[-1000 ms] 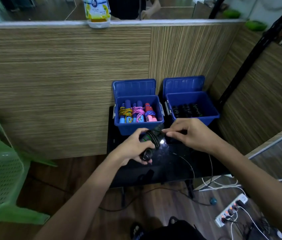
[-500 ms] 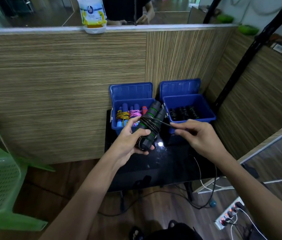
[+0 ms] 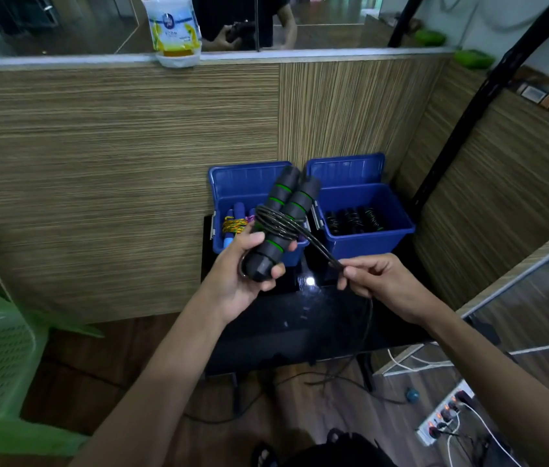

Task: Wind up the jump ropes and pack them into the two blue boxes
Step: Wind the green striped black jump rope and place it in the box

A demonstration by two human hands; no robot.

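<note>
Our left hand grips the jump rope handles above the tabletop; our right hand pinches its cord at four o'clock; blue boxes at twelve

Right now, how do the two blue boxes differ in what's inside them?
The left blue box holds ropes with blue handles, wound in yellow and pink cord; the right blue box holds only black ropes with green bands. The held black rope handles partly hide the left box; the right box shows fully. Both stand open, lids raised.
</note>
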